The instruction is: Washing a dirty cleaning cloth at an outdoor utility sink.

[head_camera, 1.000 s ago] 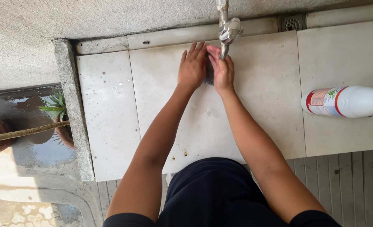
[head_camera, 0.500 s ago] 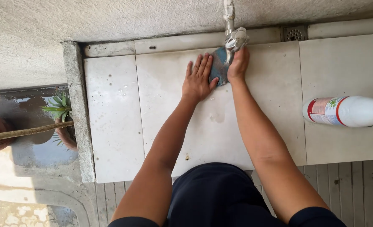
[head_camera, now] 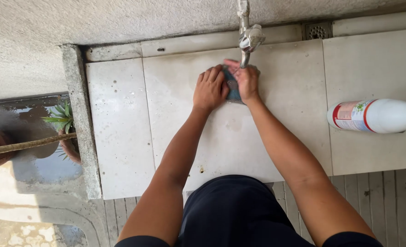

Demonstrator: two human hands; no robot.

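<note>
My left hand [head_camera: 209, 89] and my right hand [head_camera: 245, 81] are pressed together around a blue scrub pad [head_camera: 232, 89], directly under a metal tap [head_camera: 248, 39]. The pad shows only as a dark blue patch between my fingers; most of it is hidden. Both hands hover over wet pale floor tiles [head_camera: 175, 119]. My forearms reach out from my dark-clothed lap at the bottom of the view.
A white plastic bottle [head_camera: 379, 115] with a red-and-white label lies on its side on the tiles at right. A small floor drain [head_camera: 317, 31] sits by the wall. A concrete kerb [head_camera: 79, 119] borders the tiles; beyond it stands a potted plant [head_camera: 63, 123].
My hands have drawn together and closed over the blue pad under the tap; half a second ago the left palm lay flat on the tile beside it.
</note>
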